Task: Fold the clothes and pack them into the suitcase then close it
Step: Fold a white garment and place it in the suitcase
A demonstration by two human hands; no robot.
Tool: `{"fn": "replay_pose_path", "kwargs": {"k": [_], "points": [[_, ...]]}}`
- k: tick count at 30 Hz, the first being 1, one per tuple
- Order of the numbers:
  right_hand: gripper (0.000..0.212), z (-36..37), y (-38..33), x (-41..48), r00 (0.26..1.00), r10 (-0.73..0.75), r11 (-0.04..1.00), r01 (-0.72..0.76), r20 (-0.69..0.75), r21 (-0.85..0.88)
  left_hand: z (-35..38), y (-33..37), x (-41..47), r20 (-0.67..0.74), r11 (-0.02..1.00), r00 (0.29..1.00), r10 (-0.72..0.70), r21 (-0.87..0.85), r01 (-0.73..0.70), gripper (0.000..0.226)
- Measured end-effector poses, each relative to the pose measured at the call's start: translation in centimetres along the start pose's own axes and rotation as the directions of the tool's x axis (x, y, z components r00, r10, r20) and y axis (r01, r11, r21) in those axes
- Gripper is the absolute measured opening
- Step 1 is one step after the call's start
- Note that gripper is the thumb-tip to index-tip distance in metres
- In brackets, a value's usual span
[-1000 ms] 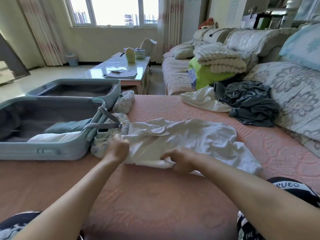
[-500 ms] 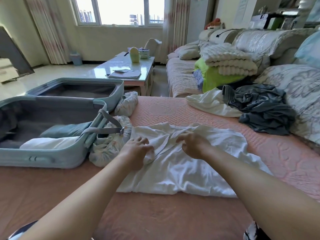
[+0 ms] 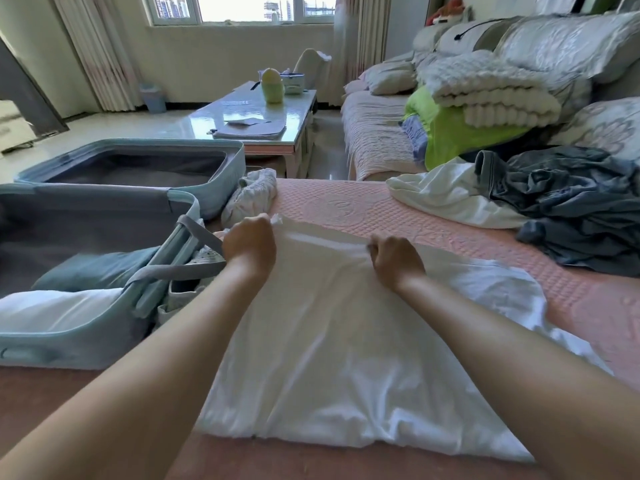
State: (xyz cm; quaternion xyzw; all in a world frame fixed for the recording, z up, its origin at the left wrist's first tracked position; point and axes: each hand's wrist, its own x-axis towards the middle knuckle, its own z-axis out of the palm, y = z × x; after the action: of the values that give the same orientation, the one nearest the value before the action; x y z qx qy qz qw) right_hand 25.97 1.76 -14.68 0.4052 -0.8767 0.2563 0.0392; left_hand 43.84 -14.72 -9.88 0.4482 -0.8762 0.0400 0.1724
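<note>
A white garment (image 3: 332, 348) lies spread on the pink quilted bed in front of me. My left hand (image 3: 250, 244) grips its far left corner and my right hand (image 3: 393, 259) grips its far edge, fingers curled into the cloth. An open light-blue suitcase (image 3: 79, 344) lies at the left with a folded white piece (image 3: 55, 310) and a teal piece (image 3: 93, 270) inside. Its grey strap (image 3: 180, 268) hangs over the wall near my left hand.
A white garment (image 3: 446, 195) and a dark grey-blue heap (image 3: 568, 209) lie at the right of the bed (image 3: 346, 206). Small crumpled pale clothes (image 3: 252, 195) sit beside the suitcase. Behind stand a glass coffee table (image 3: 256, 119) and a sofa with folded blankets (image 3: 485, 95).
Both hands moved from the near edge of the white garment up to its far edge and took hold of it. The garment now lies flatter and spread toward me.
</note>
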Motion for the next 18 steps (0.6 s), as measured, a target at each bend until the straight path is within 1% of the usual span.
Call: {"fn": "replay_pose_path", "kwargs": {"k": [1,2,3,4,5,6,7,8,9,10,11,12,13,15,17,18], "points": [[0.012,0.5,0.1,0.5,1.0,-0.001,0.999,0.002,-0.021,0.042,0.5,0.3,0.2,-0.004,1.0,1.0,-0.021,0.018,0.021,0.033],[0.02,1.1,0.2,0.9,1.0,-0.007,0.997,0.008,-0.014,0.072,1.0,0.6,0.3,-0.033,0.999,0.999,-0.032,0.039,0.033,0.044],[0.035,1.7,0.4,1.1,1.0,-0.015,0.996,0.013,0.022,0.085,1.7,1.2,0.3,-0.102,0.999,0.995,-0.002,0.049,0.007,0.052],[0.048,2.2,0.6,1.2,0.997,-0.012,0.996,0.005,0.076,0.086,2.3,2.0,0.0,-0.17,0.995,0.981,0.094,0.035,-0.089,0.054],[0.056,2.8,1.0,1.2,0.992,-0.004,0.997,-0.006,0.128,0.078,3.2,3.0,-0.3,-0.207,0.967,0.945,0.252,0.015,-0.255,0.049],[0.059,3.1,1.4,1.1,0.985,0.004,0.998,-0.015,0.174,0.058,4.1,3.7,-0.7,-0.22,0.882,0.865,0.451,-0.036,-0.469,0.041],[0.059,3.4,1.8,1.0,0.979,-0.001,0.999,-0.007,0.202,0.036,5.0,4.3,-1.4,-0.17,0.751,0.762,0.625,-0.137,-0.646,0.034],[0.056,3.6,2.3,0.8,0.977,-0.021,1.0,0.018,0.21,0.016,5.9,4.5,-2.2,-0.091,0.645,0.683,0.725,-0.259,-0.719,0.03],[0.053,3.7,2.6,0.7,0.979,-0.057,0.998,0.057,0.198,0.004,6.5,4.3,-2.9,0.053,0.633,0.658,0.751,-0.342,-0.695,0.03],[0.051,3.5,2.9,0.7,0.979,-0.093,0.995,0.096,0.183,-0.01,7.0,3.7,-3.4,0.238,0.717,0.682,0.691,-0.34,-0.608,0.037],[0.049,3.2,3.3,0.6,0.976,-0.124,0.99,0.133,0.177,-0.038,7.6,2.7,-3.4,0.372,0.816,0.727,0.578,-0.246,-0.523,0.047],[0.048,2.8,3.6,0.5,0.973,-0.141,0.984,0.158,0.184,-0.083,7.9,1.8,-3.2,0.446,0.872,0.756,0.48,-0.143,-0.469,0.052],[0.048,2.4,4.0,0.5,0.971,-0.144,0.977,0.17,0.193,-0.128,7.9,1.5,-3.0,0.478,0.893,0.769,0.425,-0.082,-0.443,0.054],[0.047,1.5,5.0,0.3,0.974,-0.133,0.966,0.169,0.185,-0.195,7.5,2.2,-2.1,0.488,0.912,0.788,0.376,-0.044,-0.408,0.053],[0.043,0.5,6.7,0.1,0.982,-0.106,0.957,0.144,0.156,-0.251,6.9,3.9,-1.4,0.43,0.916,0.826,0.364,-0.006,-0.401,0.047],[0.041,-0.1,7.5,0.1,0.986,-0.077,0.953,0.117,0.149,-0.278,7.0,4.8,-1.2,0.365,0.912,0.853,0.375,0.018,-0.409,0.042]]}}
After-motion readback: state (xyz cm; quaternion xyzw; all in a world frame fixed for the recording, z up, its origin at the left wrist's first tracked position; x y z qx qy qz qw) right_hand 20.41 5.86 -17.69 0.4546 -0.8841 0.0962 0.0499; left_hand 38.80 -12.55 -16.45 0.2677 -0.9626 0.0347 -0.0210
